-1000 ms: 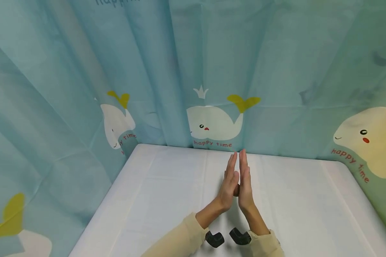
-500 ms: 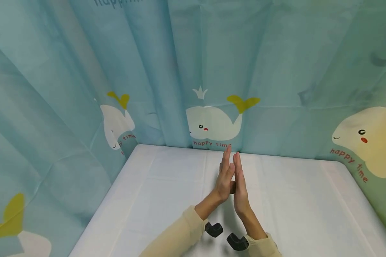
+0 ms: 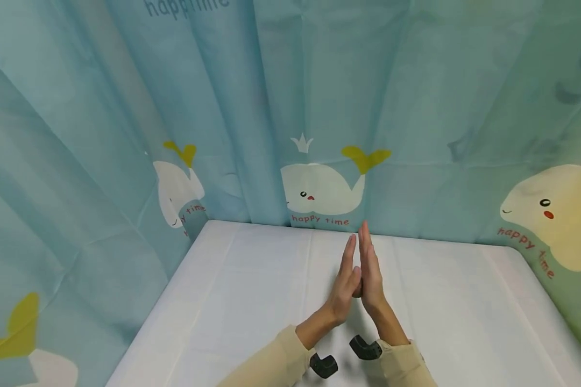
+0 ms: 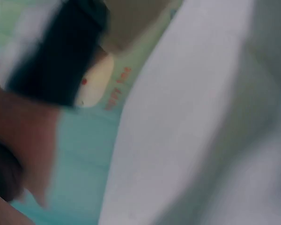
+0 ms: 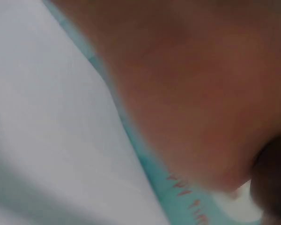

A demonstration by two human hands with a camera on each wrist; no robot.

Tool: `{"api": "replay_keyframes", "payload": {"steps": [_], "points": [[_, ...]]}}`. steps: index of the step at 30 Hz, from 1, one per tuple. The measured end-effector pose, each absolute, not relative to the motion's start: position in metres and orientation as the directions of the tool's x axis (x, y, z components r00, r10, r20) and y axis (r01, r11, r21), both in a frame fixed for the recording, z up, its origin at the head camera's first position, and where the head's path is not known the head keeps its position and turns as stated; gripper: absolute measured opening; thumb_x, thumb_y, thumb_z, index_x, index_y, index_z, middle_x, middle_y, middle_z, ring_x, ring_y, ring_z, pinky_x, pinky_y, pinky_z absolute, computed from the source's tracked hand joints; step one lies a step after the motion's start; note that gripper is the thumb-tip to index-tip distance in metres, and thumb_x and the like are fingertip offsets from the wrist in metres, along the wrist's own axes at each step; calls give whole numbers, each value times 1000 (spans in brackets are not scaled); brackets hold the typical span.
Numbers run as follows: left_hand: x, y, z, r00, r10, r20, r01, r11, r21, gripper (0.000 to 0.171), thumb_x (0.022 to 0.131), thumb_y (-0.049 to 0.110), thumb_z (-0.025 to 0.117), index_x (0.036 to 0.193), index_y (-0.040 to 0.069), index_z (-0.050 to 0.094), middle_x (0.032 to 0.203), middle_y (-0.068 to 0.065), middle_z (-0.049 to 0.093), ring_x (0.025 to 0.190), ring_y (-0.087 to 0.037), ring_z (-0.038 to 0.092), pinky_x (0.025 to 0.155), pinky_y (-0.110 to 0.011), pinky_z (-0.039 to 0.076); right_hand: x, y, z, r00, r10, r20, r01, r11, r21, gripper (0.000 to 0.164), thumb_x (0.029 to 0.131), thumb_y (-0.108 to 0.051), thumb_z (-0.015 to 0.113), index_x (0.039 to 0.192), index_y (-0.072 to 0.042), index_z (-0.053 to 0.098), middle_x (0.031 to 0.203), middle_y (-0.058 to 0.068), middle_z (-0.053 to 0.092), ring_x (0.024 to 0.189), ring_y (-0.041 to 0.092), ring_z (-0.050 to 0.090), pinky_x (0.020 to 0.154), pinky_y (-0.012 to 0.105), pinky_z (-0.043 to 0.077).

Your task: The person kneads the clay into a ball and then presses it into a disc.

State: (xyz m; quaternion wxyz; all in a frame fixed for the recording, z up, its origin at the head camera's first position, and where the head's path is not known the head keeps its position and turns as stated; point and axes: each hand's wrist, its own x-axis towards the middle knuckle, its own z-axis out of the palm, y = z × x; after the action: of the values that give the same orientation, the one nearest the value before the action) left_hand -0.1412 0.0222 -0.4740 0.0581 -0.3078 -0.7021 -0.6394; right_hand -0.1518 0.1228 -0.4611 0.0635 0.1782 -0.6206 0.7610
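A small dark brown lump (image 3: pixel 357 292), rounded in outline, sits pressed between two palms in the head view. My left hand (image 3: pixel 341 293) is on its left side, fingers straight and pointing away. From the right, my right hand (image 3: pixel 372 277) presses with straight fingers too, its fingertips further forward than the left's. Palms and fingers mostly hide the lump. In the left wrist view the dark lump (image 4: pixel 4 173) shows at the left edge, blurred. The right wrist view has the lump (image 5: pixel 274 180) at its lower right, beside the blurred hand.
Below the hands lies a white-covered table (image 3: pixel 252 301). A blue-green curtain (image 3: pixel 319 107) with printed whales hangs along its back and sides. Black wrist-worn devices (image 3: pixel 323 366) stick out from both light sleeves (image 3: pixel 281 357).
The palms slide against each other around the lump. Half a second ago the left fingertips were further forward; now the left hand has drawn back and the right has moved forward.
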Motion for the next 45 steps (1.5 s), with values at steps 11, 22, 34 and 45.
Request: {"api": "replay_keyframes", "payload": {"steps": [11,22,34,45], "points": [[-166,14,-458,-852,248,460,484,40,874,67,110,49,17,167,17,3,173,-3,1,158,-18,0,124,-55,0,-131,107,-470,-909,-190,371,-292,-345,-892,58,112,-43,6,166,-23,-4,173,4,-6,158,22,-8,116,15,15],[-157,20,-473,-893,244,377,390,4,921,68,109,52,16,167,19,2,173,-2,1,158,-23,-1,121,-63,0,-135,112,-456,-902,-127,413,-390,-170,-905,54,113,-34,9,166,-30,2,172,-12,-2,157,11,-8,123,43,-5],[-143,22,-456,-871,243,426,420,-79,904,63,110,42,16,167,19,4,173,5,3,158,-17,1,124,-55,0,-140,112,-476,-905,-181,386,-305,-357,-883,59,113,-38,6,166,-13,-2,173,5,-7,157,24,-8,117,14,16],[-162,17,-458,-907,189,377,379,-28,925,66,110,51,12,167,19,6,173,2,5,158,-20,2,119,-65,-7,-125,104,-461,-889,-165,428,-363,-317,-876,56,113,-37,8,167,-23,1,173,1,-1,158,17,-6,120,24,10]]}}
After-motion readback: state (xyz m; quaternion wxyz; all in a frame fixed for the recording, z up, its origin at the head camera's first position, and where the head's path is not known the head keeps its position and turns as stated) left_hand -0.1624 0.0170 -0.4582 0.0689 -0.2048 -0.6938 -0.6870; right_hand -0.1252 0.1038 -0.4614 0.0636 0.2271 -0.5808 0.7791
